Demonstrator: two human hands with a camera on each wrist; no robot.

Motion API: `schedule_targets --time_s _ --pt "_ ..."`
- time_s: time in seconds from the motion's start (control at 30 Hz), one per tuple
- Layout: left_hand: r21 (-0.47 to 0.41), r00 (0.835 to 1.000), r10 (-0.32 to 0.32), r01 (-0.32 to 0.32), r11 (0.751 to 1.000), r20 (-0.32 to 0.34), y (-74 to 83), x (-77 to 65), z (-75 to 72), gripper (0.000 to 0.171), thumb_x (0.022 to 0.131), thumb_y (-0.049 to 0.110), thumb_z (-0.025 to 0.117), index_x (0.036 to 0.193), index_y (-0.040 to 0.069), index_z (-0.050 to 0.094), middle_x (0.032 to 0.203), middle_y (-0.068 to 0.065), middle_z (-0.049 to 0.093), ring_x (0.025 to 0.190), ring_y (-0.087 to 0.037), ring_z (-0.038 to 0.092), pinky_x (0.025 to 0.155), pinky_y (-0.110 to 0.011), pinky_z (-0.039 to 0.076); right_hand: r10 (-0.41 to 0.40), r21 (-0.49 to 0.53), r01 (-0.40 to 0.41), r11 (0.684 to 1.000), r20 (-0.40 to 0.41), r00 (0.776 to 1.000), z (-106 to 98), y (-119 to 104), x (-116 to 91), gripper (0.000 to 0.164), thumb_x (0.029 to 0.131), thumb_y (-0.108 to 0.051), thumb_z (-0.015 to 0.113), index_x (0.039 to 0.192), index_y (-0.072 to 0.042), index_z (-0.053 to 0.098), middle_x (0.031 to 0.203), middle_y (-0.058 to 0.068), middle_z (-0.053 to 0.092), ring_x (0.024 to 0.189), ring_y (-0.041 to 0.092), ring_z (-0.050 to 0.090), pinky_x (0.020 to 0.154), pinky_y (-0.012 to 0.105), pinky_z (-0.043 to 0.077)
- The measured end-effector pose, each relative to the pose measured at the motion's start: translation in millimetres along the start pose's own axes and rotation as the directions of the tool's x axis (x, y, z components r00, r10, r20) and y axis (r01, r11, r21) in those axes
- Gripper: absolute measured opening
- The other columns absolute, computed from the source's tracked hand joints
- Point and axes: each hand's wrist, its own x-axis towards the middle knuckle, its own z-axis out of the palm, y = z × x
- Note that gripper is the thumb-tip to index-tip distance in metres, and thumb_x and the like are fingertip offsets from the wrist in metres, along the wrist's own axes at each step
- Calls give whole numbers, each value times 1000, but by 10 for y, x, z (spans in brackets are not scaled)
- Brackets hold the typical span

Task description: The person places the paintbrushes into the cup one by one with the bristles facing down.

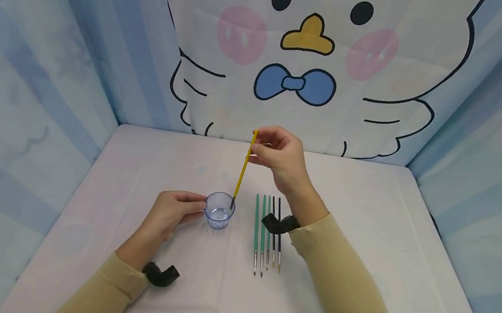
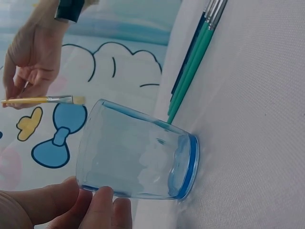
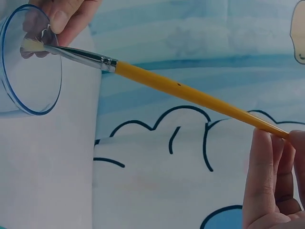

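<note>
My left hand (image 1: 175, 213) holds the side of a clear, blue-tinted plastic cup (image 1: 219, 210) that stands upright on the table. My right hand (image 1: 282, 159) pinches a yellow-handled paintbrush (image 1: 243, 168) near the end of its handle. The brush slants down, its pale bristles (image 2: 79, 100) at the cup's mouth, just above the rim in the left wrist view. Through the cup's wall in the right wrist view, fingers of the left hand (image 3: 66, 16) show. Whether the cup contains liquid I cannot tell.
Right of the cup lie several paintbrushes side by side, bristles toward me: green-handled brushes (image 1: 256, 223) and dark-handled brushes (image 1: 279, 241). A pale cloth covers the table (image 1: 140, 165). Behind it hangs a curtain (image 1: 300, 121) with a cartoon bird; more curtains close the sides.
</note>
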Motion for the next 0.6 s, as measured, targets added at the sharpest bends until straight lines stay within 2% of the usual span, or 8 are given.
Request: schedule_targets --time_s 0.2,0.37,0.6 --pt "-14 1000 8 -8 1000 -2 8 -7 16 32 95 -2 78 126 -8 75 127 -21 73 96 -13 76 88 -26 69 10 -40 -9 999 31 999 146 119 51 19 97 6 71 116 0 71 103 6 68 91 19 74 86 41 71" --pt "-24 1000 17 -17 1000 6 1 -1 17 32 95 -2 78 126 -10 74 124 -21 75 94 -12 76 87 -26 69 22 -58 -19 998 55 998 285 282 76 20 97 6 73 117 3 72 100 6 68 88 18 74 85 39 71" --pt "-35 1000 27 -26 999 14 -8 12 14 32 95 -2 78 126 -11 73 119 -17 77 93 -10 76 86 -26 69 61 -94 -54 994 71 996 428 497 69 20 96 4 74 116 1 75 99 7 68 88 17 73 84 36 72"
